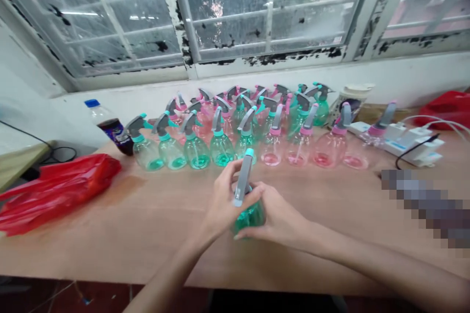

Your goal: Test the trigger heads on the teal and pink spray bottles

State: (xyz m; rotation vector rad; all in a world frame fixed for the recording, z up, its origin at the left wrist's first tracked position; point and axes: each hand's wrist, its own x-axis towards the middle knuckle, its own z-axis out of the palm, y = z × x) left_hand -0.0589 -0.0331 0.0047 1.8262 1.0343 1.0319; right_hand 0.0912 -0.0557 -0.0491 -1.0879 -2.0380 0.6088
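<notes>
A green transparent spray bottle [250, 217] with a grey trigger head and teal nozzle is between my hands, above the front middle of the table. My left hand [223, 198] is closed around its neck and trigger head. Lower down, my right hand [273, 212] wraps the bottle's body from the right, thumb and fingers curled on it. Just beyond stands a front row of spray bottles, green ones [191, 149] on the left and pink ones [329, 149] on the right. More bottles are packed behind them, partly hidden.
A red plastic bag [69, 186] lies at the left, near a dark drink bottle [113, 129] with a blue cap. A white power strip [407, 144] with cables sits at the right, by a second red bag [446, 110]. Behind the wooden table [147, 244] are windows [257, 10].
</notes>
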